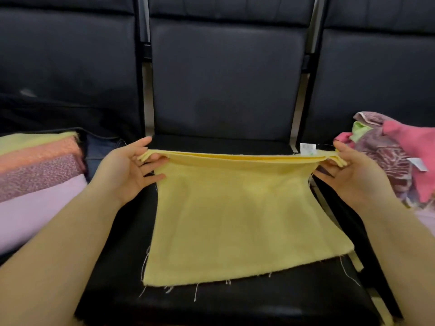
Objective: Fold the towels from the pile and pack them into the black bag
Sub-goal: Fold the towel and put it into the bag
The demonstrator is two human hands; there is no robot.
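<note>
Left hand (127, 168): thumb and fingers pinch the far left corner of the yellow towel (235, 220), several layers gathered between them. Right hand (355, 170): pinches the far right corner likewise, layered edges showing at the fingertips. Yellow towel: folded, far edge lifted and drawn taut between the two hands, near edge lying on the black chair seat (235, 302); a white label (307, 148) stands at the far right corner; loose threads trail from the near hem. Handling, as judged: light, soft, limp, sags wherever unsupported; layers apt to slip apart, so corners are best held with all plies together. Left: folded towels (40, 175) stacked in the black bag (103, 147). Right: unfolded pile (395, 156), well apart.
</note>
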